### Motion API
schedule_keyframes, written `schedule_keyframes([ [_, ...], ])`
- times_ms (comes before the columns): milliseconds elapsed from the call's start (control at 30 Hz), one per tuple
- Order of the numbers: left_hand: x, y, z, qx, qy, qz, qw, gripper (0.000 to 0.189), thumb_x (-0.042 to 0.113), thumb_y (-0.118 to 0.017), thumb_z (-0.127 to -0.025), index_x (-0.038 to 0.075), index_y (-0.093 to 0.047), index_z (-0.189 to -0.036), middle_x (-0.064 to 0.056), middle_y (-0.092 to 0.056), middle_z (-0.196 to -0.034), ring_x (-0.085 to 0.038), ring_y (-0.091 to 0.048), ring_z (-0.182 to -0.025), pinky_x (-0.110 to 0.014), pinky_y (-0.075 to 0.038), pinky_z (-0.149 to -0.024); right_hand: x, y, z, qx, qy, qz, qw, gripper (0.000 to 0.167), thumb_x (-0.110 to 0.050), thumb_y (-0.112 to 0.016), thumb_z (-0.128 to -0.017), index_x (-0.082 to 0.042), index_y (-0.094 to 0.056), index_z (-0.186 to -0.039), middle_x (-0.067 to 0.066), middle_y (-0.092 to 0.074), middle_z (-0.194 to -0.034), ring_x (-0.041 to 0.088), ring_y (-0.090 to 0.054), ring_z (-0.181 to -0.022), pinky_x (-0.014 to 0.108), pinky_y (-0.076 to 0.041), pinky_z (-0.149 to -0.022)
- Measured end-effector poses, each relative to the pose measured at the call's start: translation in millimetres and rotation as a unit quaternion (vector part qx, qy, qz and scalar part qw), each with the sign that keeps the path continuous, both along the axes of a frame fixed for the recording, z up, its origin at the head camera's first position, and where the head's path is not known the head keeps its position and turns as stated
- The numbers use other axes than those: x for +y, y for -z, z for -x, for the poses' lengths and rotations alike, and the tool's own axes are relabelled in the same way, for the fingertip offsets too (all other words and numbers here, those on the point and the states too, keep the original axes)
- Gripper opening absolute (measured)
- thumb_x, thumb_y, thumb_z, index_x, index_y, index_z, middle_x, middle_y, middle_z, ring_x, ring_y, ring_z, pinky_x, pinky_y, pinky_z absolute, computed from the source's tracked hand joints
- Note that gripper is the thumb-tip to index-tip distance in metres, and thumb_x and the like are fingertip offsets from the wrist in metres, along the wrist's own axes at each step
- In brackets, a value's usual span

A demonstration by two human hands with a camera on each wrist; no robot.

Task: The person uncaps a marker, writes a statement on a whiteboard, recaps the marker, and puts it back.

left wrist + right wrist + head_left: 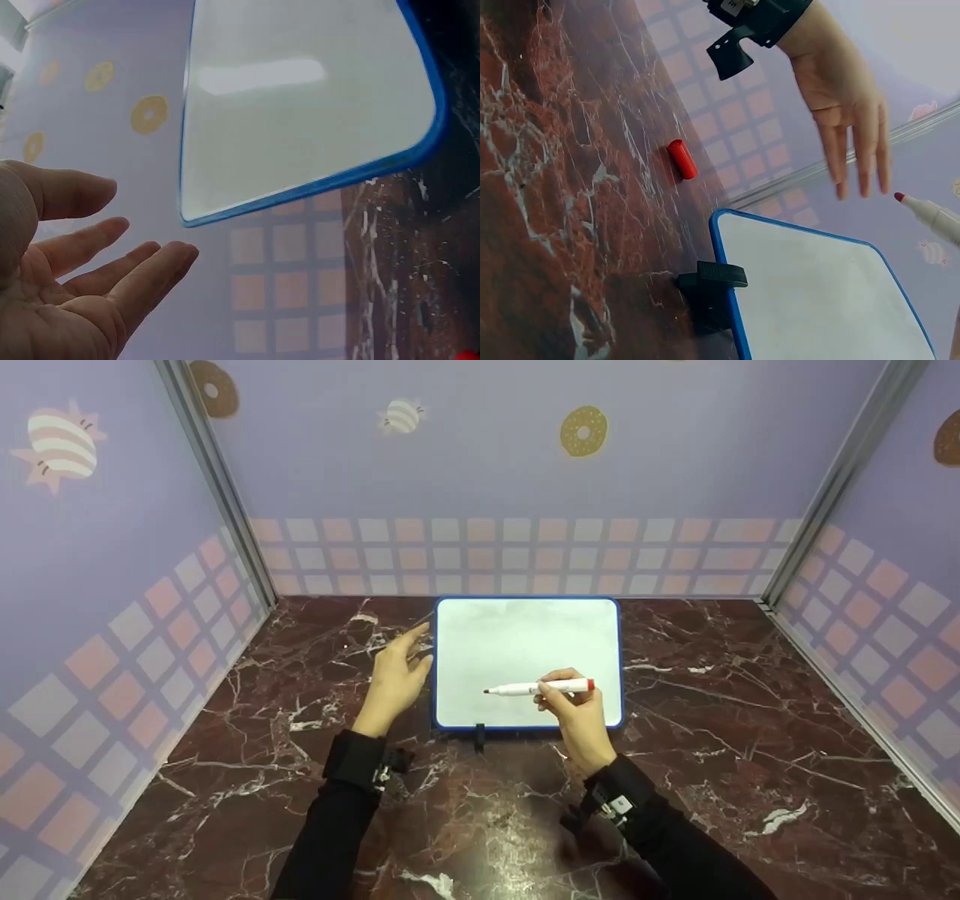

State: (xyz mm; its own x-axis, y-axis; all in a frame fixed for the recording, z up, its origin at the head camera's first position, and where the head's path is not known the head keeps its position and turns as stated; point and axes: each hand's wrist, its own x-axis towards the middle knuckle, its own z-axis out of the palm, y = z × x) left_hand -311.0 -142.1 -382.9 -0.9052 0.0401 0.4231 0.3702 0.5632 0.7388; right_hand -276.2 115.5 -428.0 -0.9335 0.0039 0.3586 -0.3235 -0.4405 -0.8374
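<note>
A white marker (517, 688) with a red end and a bare dark-red tip is pinched between the thumb and fingers of my right hand (581, 716). It lies sideways in front of the blue-framed whiteboard (510, 637), its tip pointing left. My left hand (397, 675), fingers extended and thumb apart, is beside the board's left edge and holds nothing. In the left wrist view a gap shows between its fingertips and the whiteboard (315, 112). A red marker cap (682, 159) lies on the table in the right wrist view. The whiteboard's surface bears no marks.
A black stand (480, 737) props the board's lower edge. The dark red marbled table (750, 720) extends around it, enclosed by patterned lilac walls (487, 472). Both wrists carry black camera straps, such as the right strap (622, 799).
</note>
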Motion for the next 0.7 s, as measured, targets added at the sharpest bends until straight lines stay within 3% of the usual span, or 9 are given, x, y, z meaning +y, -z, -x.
schedule_keyframes([
  [100,-5.7,8.7,5.9,-0.061,0.006,0.002,0.9981,0.054,0.002,-0.060,-0.095,0.003,-0.045,-0.147,-0.025,-0.049,-0.146,-0.042,-0.059,-0.122,-0.047,-0.054,-0.100,-3.5,-0.7,3.6,0.003,0.004,-0.004,1.0000,0.017,0.010,-0.060,-0.091,-0.007,-0.066,-0.088,0.002,-0.066,-0.079,0.012,-0.064,-0.070,0.022,-0.056,-0.065],
  [167,-7.8,13.9,8.4,-0.106,0.026,0.006,0.9941,0.056,0.004,-0.057,-0.098,0.003,-0.038,-0.151,-0.026,-0.047,-0.147,-0.042,-0.060,-0.121,-0.047,-0.055,-0.099,-6.0,-0.5,6.9,0.002,0.007,-0.004,1.0000,0.012,0.009,-0.062,-0.090,-0.003,-0.065,-0.090,0.002,-0.066,-0.079,0.012,-0.065,-0.070,0.023,-0.057,-0.066],
  [367,-10.0,25.0,11.6,-0.230,0.103,-0.031,0.9671,0.058,0.006,-0.039,-0.105,0.002,-0.015,-0.158,-0.034,-0.031,-0.153,-0.047,-0.048,-0.132,-0.047,-0.052,-0.103,-14.6,0.1,18.1,-0.001,0.019,-0.013,0.9997,0.005,0.007,-0.064,-0.089,0.005,-0.064,-0.094,0.003,-0.066,-0.076,0.013,-0.063,-0.068,0.021,-0.055,-0.063],
  [500,-11.9,33.6,16.3,-0.250,0.104,-0.055,0.9611,0.054,0.004,-0.039,-0.106,-0.001,-0.021,-0.156,-0.034,-0.036,-0.150,-0.046,-0.050,-0.130,-0.046,-0.052,-0.105,-18.2,1.7,24.8,-0.004,0.023,-0.031,0.9992,0.011,0.005,-0.065,-0.090,0.006,-0.069,-0.101,0.003,-0.069,-0.077,0.013,-0.064,-0.068,0.021,-0.055,-0.064],
  [700,-16.5,45.0,24.8,-0.240,0.092,-0.061,0.9645,0.050,0.000,-0.048,-0.102,-0.006,-0.034,-0.149,-0.034,-0.044,-0.143,-0.044,-0.051,-0.130,-0.045,-0.056,-0.100,-24.4,3.4,36.5,0.004,0.043,-0.065,0.9969,0.018,0.000,-0.067,-0.091,0.014,-0.067,-0.102,0.003,-0.072,-0.080,0.013,-0.069,-0.070,0.026,-0.061,-0.070],
])
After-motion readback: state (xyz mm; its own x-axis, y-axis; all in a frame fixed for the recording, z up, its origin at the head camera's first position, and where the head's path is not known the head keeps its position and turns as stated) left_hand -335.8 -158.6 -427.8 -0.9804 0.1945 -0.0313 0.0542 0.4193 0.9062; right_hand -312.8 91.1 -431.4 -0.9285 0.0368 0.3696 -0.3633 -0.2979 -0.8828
